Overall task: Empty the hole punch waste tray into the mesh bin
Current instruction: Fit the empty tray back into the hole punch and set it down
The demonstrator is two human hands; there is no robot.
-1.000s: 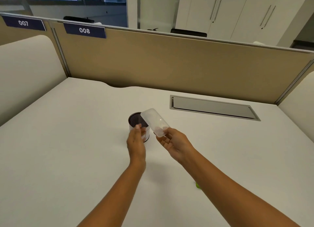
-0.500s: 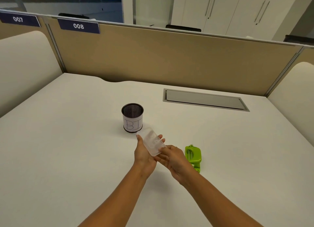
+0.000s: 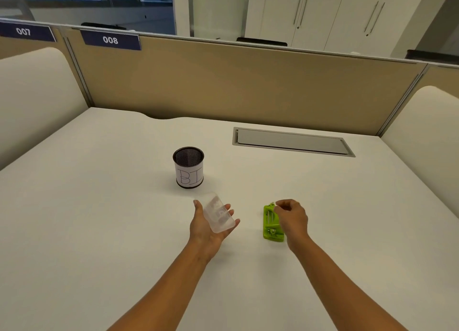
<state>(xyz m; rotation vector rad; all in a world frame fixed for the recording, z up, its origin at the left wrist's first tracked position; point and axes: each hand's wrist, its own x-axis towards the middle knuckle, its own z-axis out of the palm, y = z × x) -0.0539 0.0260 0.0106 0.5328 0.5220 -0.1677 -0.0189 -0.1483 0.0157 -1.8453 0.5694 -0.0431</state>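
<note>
The black mesh bin (image 3: 188,168), wrapped in a white paper label with handwritten letters, stands upright near the desk's middle. My left hand (image 3: 203,231) holds the clear plastic waste tray (image 3: 218,215) in its palm, just in front of the bin and slightly right of it. The green hole punch (image 3: 270,224) lies flat on the desk to the right of the tray, underside up. My right hand (image 3: 293,216) rests at the punch's right edge, with its curled fingers pinching the far end.
The white desk (image 3: 99,219) is bounded by a tan partition (image 3: 248,82) at the back and cream side panels (image 3: 32,95) on both sides. A grey cable flap (image 3: 293,142) is set in the desk at the back right.
The tray came back from over the bin toward me and passed from my right hand to my left. My right hand moved right onto the green punch.
</note>
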